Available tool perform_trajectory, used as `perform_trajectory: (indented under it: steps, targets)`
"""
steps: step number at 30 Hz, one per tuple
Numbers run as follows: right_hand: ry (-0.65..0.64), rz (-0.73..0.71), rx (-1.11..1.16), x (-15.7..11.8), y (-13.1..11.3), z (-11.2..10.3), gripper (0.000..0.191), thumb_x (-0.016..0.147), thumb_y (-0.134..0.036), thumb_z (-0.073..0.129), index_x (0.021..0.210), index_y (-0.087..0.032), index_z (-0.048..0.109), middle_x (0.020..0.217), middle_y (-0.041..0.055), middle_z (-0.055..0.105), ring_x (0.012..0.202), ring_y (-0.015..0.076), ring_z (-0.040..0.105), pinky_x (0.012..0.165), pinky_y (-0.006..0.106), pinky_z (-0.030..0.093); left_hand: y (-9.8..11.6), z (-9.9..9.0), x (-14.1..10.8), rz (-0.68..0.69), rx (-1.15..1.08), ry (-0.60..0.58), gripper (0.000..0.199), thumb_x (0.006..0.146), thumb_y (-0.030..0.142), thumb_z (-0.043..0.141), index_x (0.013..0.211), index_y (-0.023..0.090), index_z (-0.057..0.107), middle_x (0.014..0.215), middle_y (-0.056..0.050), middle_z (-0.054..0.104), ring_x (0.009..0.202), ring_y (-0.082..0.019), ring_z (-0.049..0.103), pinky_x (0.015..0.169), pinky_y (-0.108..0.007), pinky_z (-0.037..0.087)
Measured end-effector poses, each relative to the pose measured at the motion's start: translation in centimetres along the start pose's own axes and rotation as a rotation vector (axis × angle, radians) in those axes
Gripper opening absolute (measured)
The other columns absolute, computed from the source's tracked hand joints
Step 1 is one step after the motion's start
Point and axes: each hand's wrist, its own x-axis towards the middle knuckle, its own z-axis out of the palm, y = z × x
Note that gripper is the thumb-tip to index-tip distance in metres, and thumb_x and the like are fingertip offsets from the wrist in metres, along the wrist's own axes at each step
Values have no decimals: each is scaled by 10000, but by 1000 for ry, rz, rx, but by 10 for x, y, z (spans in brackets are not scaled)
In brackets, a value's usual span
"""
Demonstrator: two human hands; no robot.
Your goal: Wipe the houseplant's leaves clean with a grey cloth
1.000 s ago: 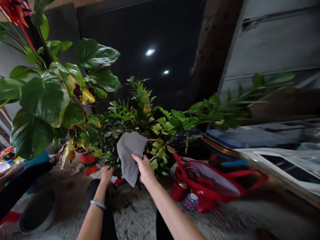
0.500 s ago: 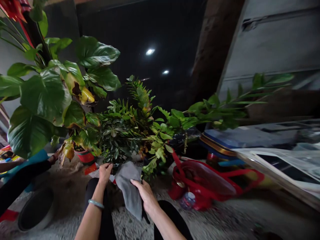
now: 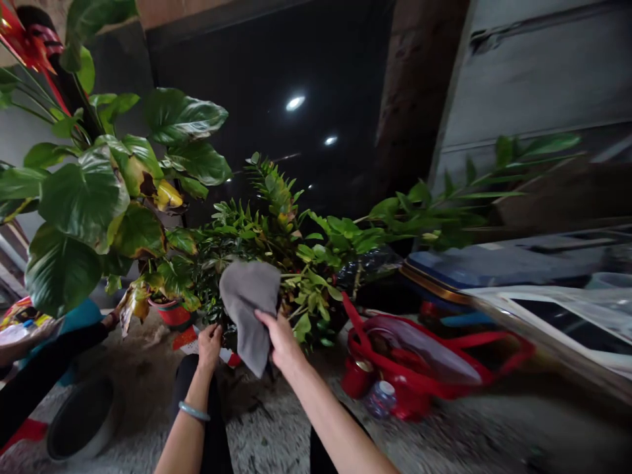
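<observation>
A grey cloth [image 3: 249,309] hangs from my right hand [image 3: 281,339], its upper part spread over the small-leaved plant [image 3: 212,276]. My left hand [image 3: 210,342] is closed at the lower edge of that plant, its fingers pressed together; what they hold, if anything, is too small to make out. A pale bangle [image 3: 194,411] circles my left wrist. To the right of the cloth are light green leafy stems [image 3: 313,289]. A red and white item [image 3: 185,339] lies just left of my left hand.
A large-leaved plant [image 3: 81,197] stands left, with a red pot [image 3: 172,315] and a person's dark sleeve [image 3: 54,359] nearby. A dark bucket [image 3: 81,418] is at lower left. Rightward are a red bag [image 3: 419,382], a bottle [image 3: 381,398] and a blue case [image 3: 444,270].
My right hand has moved up with the grey cloth, which now covers more of the plant. My left hand has shifted slightly right and stays closed.
</observation>
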Motion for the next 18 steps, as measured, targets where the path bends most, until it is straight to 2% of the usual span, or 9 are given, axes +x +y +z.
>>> perform_trajectory:
  steps: [2, 4, 5, 8, 11, 13, 14, 16, 18]
  targets:
    - [-52, 208, -53, -12, 34, -13, 341, 497, -379, 736, 753, -156, 701, 706, 100, 753, 699, 299, 688, 642, 381, 527, -1, 0, 0, 17, -7, -8, 359, 698, 501, 634, 676, 153, 722, 534, -13, 608, 533, -160, 563, 498, -243, 430]
    - [-84, 249, -91, -31, 51, -32, 328, 521, -393, 736, 749, -159, 707, 685, 91, 747, 718, 302, 694, 667, 377, 523, -3, -1, 0, 22, -16, -17, 364, 695, 502, 631, 648, 149, 708, 517, -7, 588, 521, -152, 543, 492, -242, 418]
    - [-100, 233, -96, -40, 50, -40, 337, 542, -405, 737, 774, -163, 709, 705, 88, 752, 734, 303, 697, 679, 378, 522, -3, -2, 0, 21, -19, -22, 369, 695, 504, 628, 637, 147, 702, 508, -3, 576, 510, -146, 530, 487, -241, 410]
    - [-42, 26, -138, -46, 13, -46, 378, 581, -444, 749, 852, -186, 700, 820, 90, 765, 811, 310, 695, 731, 381, 516, -5, -4, -1, 12, -23, -40, 383, 694, 512, 625, 653, 140, 707, 511, 3, 568, 497, -135, 511, 475, -237, 397]
    - [161, -270, -209, -23, -31, -25, 416, 580, -474, 755, 886, -202, 676, 947, 111, 754, 922, 321, 671, 824, 389, 495, -3, -4, -3, 8, -24, -45, 395, 692, 509, 628, 709, 128, 731, 545, -7, 594, 517, -138, 528, 474, -233, 400]
    - [220, -329, -174, -5, -38, -7, 419, 579, -459, 743, 905, -209, 666, 1004, 113, 746, 979, 316, 655, 859, 382, 488, -2, -5, -5, 6, -28, -40, 406, 696, 496, 623, 774, 117, 746, 559, -13, 609, 525, -143, 540, 472, -233, 401]
    - [202, -288, -143, 0, -33, 0, 405, 572, -440, 739, 898, -211, 666, 995, 109, 749, 977, 311, 656, 848, 376, 494, -1, -5, -5, 5, -30, -38, 411, 698, 486, 621, 804, 111, 751, 562, -16, 615, 524, -145, 542, 471, -235, 403]
    - [96, -109, -109, 1, -6, 4, 352, 552, -399, 732, 841, -206, 675, 896, 100, 762, 907, 308, 674, 776, 372, 515, -1, -7, -6, 9, -35, -39, 402, 695, 460, 621, 832, 108, 760, 582, -24, 637, 538, -150, 552, 487, -242, 417]
    - [-11, 71, -130, -11, 28, -4, 292, 535, -368, 732, 765, -195, 683, 770, 90, 757, 811, 310, 686, 699, 371, 519, -1, -8, -4, 19, -40, -43, 371, 676, 436, 639, 812, 117, 768, 634, -38, 674, 589, -160, 575, 532, -249, 445]
